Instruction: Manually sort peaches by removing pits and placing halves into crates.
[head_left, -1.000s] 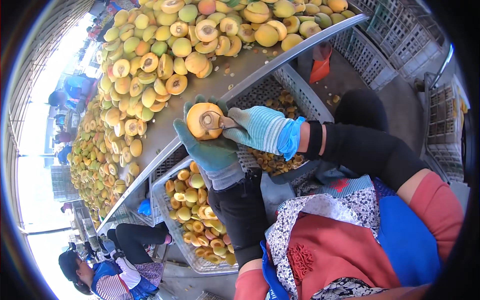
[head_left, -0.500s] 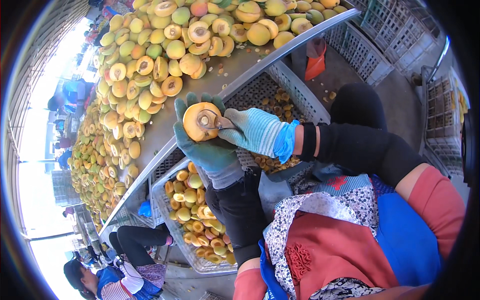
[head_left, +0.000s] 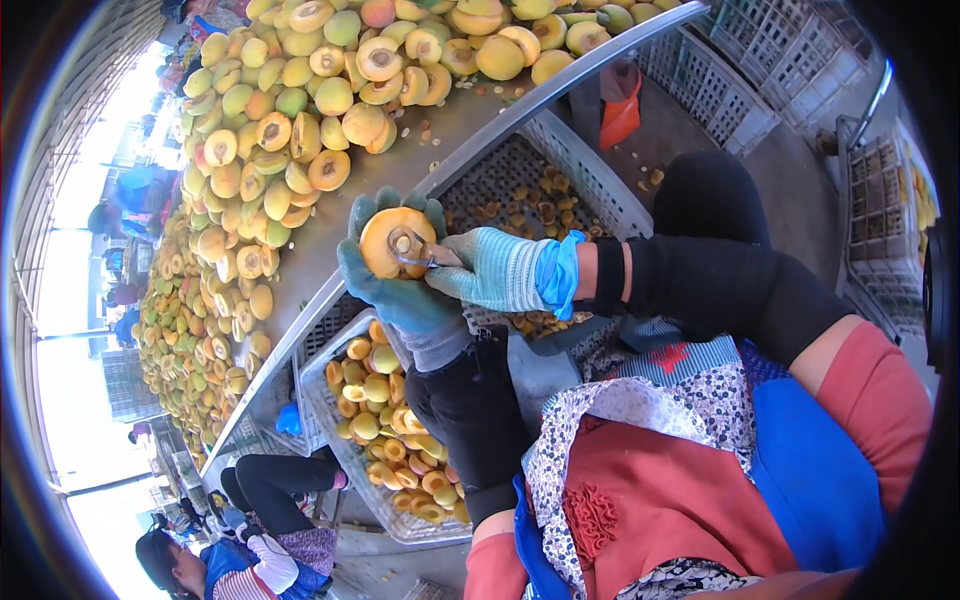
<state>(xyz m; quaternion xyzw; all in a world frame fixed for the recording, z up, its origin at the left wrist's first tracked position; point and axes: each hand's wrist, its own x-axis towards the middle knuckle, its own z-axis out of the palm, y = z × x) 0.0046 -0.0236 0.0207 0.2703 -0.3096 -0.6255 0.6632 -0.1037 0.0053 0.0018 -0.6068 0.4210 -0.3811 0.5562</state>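
Note:
A halved yellow peach (head_left: 378, 240), cut face up, lies cupped in my left hand (head_left: 405, 303), whose green-coated glove wraps its fingers round the fruit. A pit still shows at the centre of the cut face. My right hand (head_left: 490, 268), in a striped pale blue glove, grips a small pitting tool with a thin curved metal loop (head_left: 425, 256). The loop rests on the flesh beside the pit; its handle is mostly hidden in my fingers.
Many peach halves (head_left: 275, 130) heap on the metal-edged table (head_left: 480, 125). Below it stand a crate (head_left: 600, 175) with pits and scraps and another crate (head_left: 400, 530) of peach halves. Stacked crates (head_left: 700, 90) are at the right. A co-worker (head_left: 215, 565) sits at lower left.
Both hands, with the peach half and tool, appear slightly farther left, as does much of the scene. The metal loop has turned a little round the pit, toward its lower right side.

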